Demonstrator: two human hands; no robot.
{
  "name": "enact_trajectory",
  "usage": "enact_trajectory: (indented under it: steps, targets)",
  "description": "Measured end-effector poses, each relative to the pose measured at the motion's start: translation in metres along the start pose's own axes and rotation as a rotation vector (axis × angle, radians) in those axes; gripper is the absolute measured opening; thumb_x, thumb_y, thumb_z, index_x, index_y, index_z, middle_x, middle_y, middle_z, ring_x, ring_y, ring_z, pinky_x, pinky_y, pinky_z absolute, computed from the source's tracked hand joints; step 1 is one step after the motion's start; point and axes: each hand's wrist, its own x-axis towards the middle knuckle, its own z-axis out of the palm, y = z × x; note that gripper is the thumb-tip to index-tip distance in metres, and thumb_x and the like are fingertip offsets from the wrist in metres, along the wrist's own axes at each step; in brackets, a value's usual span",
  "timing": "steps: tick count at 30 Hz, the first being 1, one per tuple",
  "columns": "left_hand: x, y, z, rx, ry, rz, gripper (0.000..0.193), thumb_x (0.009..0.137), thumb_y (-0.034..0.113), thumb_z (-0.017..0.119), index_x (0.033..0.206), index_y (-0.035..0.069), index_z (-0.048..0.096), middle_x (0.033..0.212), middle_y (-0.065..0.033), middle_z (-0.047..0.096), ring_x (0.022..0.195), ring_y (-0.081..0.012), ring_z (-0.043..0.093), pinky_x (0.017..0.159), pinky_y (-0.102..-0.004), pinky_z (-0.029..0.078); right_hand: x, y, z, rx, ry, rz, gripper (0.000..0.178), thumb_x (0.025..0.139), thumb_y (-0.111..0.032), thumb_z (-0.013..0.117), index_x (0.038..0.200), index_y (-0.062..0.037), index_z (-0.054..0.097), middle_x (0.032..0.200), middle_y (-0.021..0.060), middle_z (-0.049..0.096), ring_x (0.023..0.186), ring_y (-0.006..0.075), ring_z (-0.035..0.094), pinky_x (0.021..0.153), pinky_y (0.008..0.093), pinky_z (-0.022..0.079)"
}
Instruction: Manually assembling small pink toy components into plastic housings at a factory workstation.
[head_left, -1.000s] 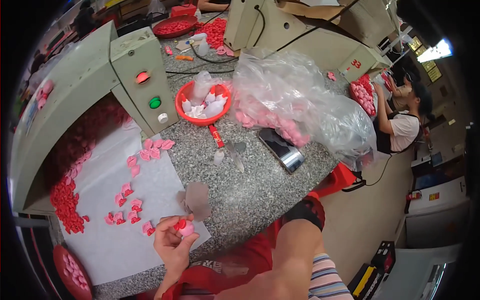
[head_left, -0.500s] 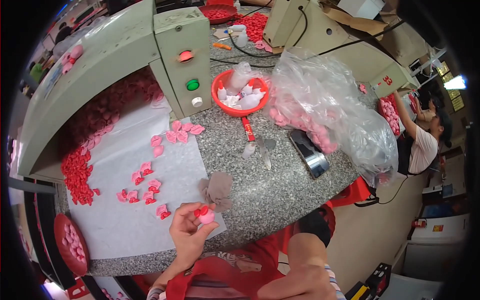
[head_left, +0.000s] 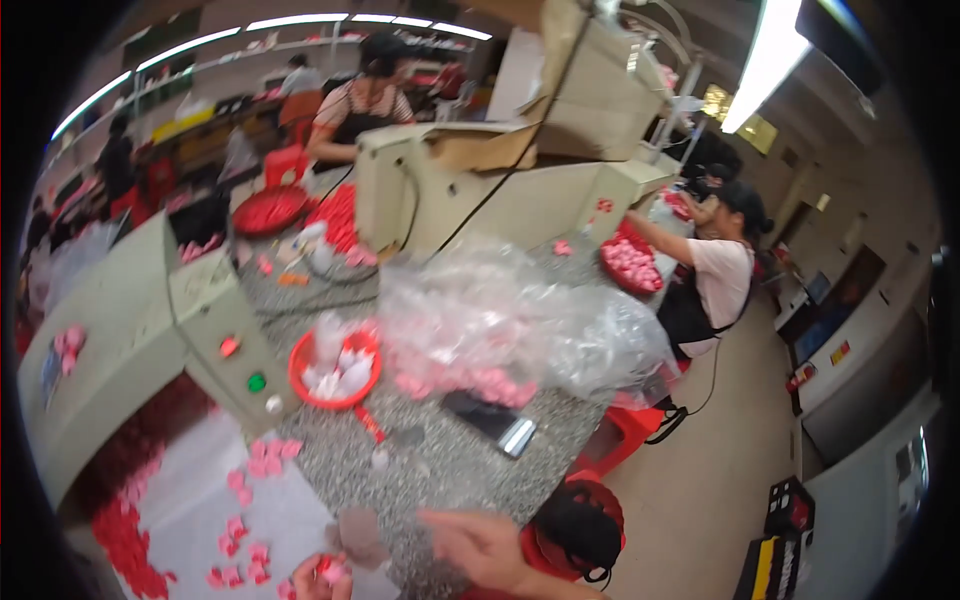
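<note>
My left hand [head_left: 312, 580] is closed at the lower edge, pinching a small round pink piece with red on it [head_left: 334, 570]. To its right, my right hand [head_left: 480, 548] reaches in over the table's front edge, blurred, fingers stretched out with nothing seen in them. A crumpled grey-brown cloth [head_left: 360, 538] lies between the hands. Left of my left hand, several pink and red pieces [head_left: 232, 535] rest on a white sheet [head_left: 190, 505], beside a heap of red pieces [head_left: 122, 545].
A grey-green arched machine [head_left: 110, 330] stands at left. Right of it are a red bowl of small bottles [head_left: 335, 400], a clear plastic bag with pink pieces [head_left: 500, 320] and a phone [head_left: 490, 422]. A co-worker [head_left: 722, 265] is at the right; a red stool [head_left: 622, 440] stands by the table.
The view has tilted up and to the right, bringing more of the room in. My right hand has come up over the table edge; my left hand still holds the pink and red piece.
</note>
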Motion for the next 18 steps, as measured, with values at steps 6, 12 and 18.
enact_trajectory:
  steps: [6,12,18]
  targets:
    - [-0.003,-0.018,0.002,0.23,-0.1,-0.196,0.03,0.076,0.013,0.058,0.105,0.004,0.054,0.095,-0.011,0.057,0.093,-0.0216,0.052,0.084,-0.0327,0.041,-0.029,0.065,0.017,-0.013,0.014,0.162,0.021,0.083,-0.013,0.048,0.097,-0.0034,0.06,0.082,0.0058,0.061,0.072,0.013,0.055,0.065,0.0286,0.046]
    - [0.047,-0.065,-0.021,0.315,-0.364,-0.401,0.026,0.079,0.021,0.055,0.099,0.005,0.057,0.087,-0.0107,0.057,0.088,-0.0201,0.054,0.077,-0.0285,0.043,0.001,0.086,0.063,0.039,-0.149,0.162,0.026,0.084,-0.015,0.048,0.105,-0.0007,0.056,0.094,0.0106,0.062,0.086,0.0163,0.056,0.077,0.0307,0.045]
    - [0.028,-0.063,-0.013,0.156,-0.308,-0.53,0.017,0.082,0.021,0.055,0.089,0.005,0.056,0.075,-0.0061,0.054,0.073,-0.0147,0.051,0.065,-0.0238,0.04,0.017,0.095,0.092,0.113,-0.264,0.105,0.026,0.081,-0.014,0.05,0.104,-0.0035,0.057,0.096,0.0104,0.061,0.087,0.0162,0.056,0.078,0.0318,0.044]
